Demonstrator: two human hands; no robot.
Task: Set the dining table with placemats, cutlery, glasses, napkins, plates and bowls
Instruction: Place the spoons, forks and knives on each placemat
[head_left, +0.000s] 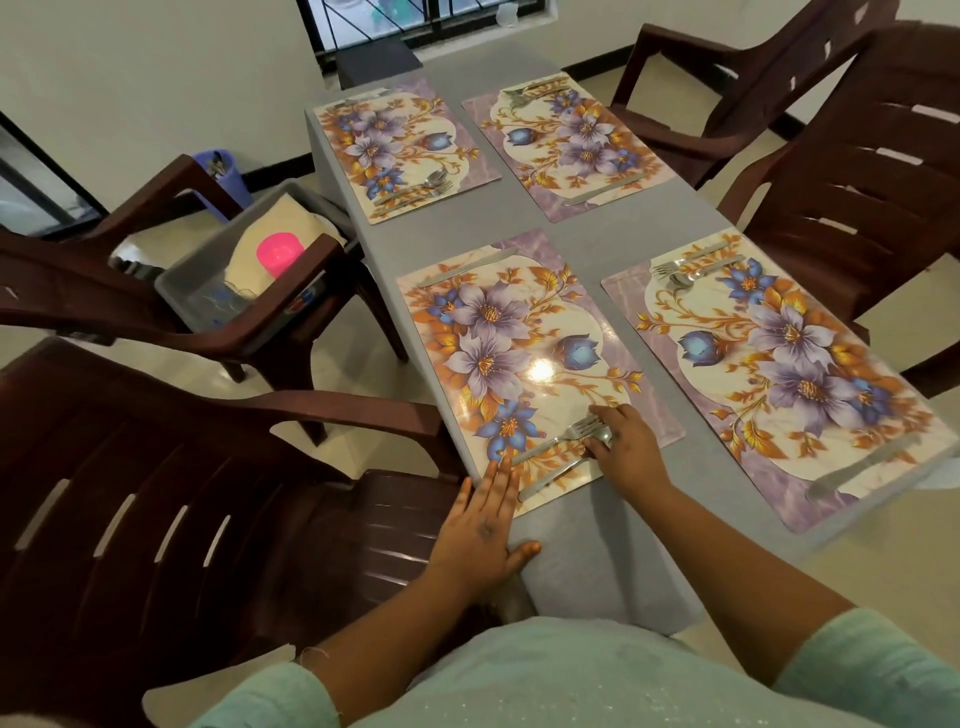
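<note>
Several floral placemats lie on the grey table (597, 545). On the near left placemat (524, 358) a fork (558, 439) and a spoon (550, 478) lie at the near edge, a knife (462, 267) at the far edge. My right hand (626, 449) rests on the spoon's head with its fingers bent over it beside the fork tines. My left hand (480, 530) lies flat, fingers straight, on the table's near left corner, its fingertips touching the mat's edge. The near right placemat (789, 374), far left placemat (400, 150) and far right placemat (571, 143) each carry cutlery.
Dark brown plastic chairs surround the table: one at near left (182, 519), one at left (171, 312), two at right (857, 171). The left chair holds a grey tub (208, 275) with a pink cup (278, 254), cloth and glasses. A blue cutlery holder (226, 171) stands behind.
</note>
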